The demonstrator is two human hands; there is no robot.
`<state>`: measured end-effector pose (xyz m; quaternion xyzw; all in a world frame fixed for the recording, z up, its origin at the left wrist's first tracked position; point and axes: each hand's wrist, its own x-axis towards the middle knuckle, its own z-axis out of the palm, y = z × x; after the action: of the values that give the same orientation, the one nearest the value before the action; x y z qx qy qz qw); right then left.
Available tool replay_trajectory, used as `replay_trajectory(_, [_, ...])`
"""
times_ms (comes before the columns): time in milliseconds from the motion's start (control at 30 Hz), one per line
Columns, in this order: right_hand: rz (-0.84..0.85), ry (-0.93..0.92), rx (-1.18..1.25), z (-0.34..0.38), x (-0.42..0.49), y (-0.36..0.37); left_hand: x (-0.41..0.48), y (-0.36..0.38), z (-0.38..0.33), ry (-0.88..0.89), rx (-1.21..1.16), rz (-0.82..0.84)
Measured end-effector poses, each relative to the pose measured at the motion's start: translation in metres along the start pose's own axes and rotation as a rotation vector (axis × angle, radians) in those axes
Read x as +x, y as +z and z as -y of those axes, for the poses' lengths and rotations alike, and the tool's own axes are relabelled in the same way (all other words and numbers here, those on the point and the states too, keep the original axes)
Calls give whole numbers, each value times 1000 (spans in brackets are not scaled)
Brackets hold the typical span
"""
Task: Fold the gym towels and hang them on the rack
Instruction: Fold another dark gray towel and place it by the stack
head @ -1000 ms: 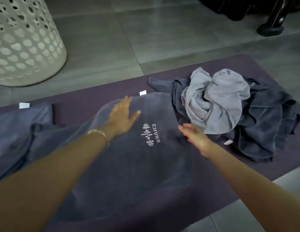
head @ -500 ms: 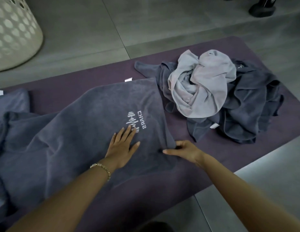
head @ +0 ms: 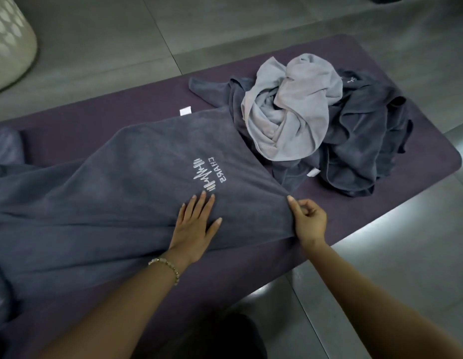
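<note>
The towel (head: 108, 203) is lying spread beside the pile (head: 289, 112), its long axis running leftward away from it. The right hand (head: 306, 220), nearer the pile, is pinching the towel's end edge; the left hand (head: 194, 224) is pressing flat-fingered on the cloth, farther from the pile.

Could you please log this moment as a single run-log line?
logo towel: spread on mat | left hand: flat on it | right hand: pinches its edge | crumpled towels: piled beside, unfolded
</note>
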<state>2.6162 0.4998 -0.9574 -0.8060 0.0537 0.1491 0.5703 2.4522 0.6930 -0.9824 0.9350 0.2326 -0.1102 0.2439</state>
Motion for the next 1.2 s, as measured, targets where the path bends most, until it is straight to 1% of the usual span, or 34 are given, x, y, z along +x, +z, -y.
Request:
replay_trajectory(67, [-49,9,-48,-10,6,-17,-7,8,-5,27,20,11])
replay_trajectory(167, [41,73,-166,-18,9,-24,-10,13,-5,34,54,27])
replay_trajectory(233, [98,53,-241,-15,12,-18,-9,6,-5,38,40,39])
replay_trajectory(300, [142,-60,-353,-3,13,-12,-9,-6,-5,24,-25,61])
replay_trajectory(367, [195,-218,-504,14,12,-3,-11,-21,-3,-14,-122,64])
replay_trajectory(400, [232,-292,-551,23,10,3,-12,-29,1,-34,-161,56])
replay_trajectory(467, [330,-377,-597,41,4,26,-17,-49,13,-73,-196,58])
replay_trajectory(567, [509,-428,-645,61,-16,78,-30,-85,50,-136,-168,77])
replay_trajectory(667, [708,-434,-658,76,-52,137,-61,-126,101,-231,-105,52])
replay_trajectory(800, [879,-471,-696,84,-106,204,-122,-162,184,-408,-104,-50])
replay_trajectory(900, [1003,-494,-740,87,-147,242,-178,-171,233,-508,-119,-167])
replay_trajectory(967, [1084,-540,-812,91,-170,263,-217,-167,263,-636,-194,-207])
replay_trajectory(1067, [1169,-612,-912,101,-197,291,-257,-151,308,-788,-300,-212])
replay_trajectory(1167, [1177,-654,-937,111,-216,326,-272,-138,338,-907,-455,-246])
replay_trajectory(1200, [1162,-657,-925,112,-223,338,-273,-136,344,-912,-499,-255])
